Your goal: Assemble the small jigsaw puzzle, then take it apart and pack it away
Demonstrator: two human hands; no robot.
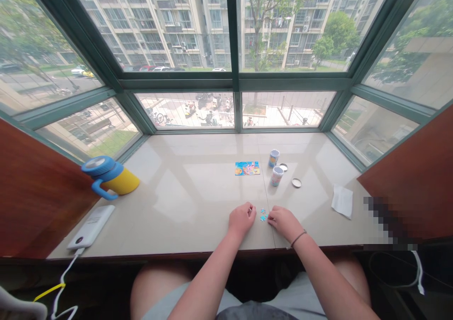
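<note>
While the person sits facing a polished window sill (198, 206), the left hand (242, 220) and right hand (285, 223) rest close together near its front edge, fingers curled inward and pointing toward each other. Between them, just touching distance from the right fingertips (269, 220), lies a tiny cluster of blue jigsaw pieces (263, 214), its long axis running roughly front to back. Neither hand is spread wide; both look loosely curled, but whether either holds a piece is too small to tell. A thin bracelet (297, 238) circles the right wrist.

Farther back, a colourful puzzle card (247, 168) lies with its long side running left to right. To its right stand two small printed canisters (276, 176) near two round lids (296, 182). A white tissue (342, 201) lies farther right. On the left are a white power bank (91, 226) with a cable and a blue-and-yellow bottle (116, 178) on its side. Beyond, green window frames (233, 81) look onto apartment blocks.
</note>
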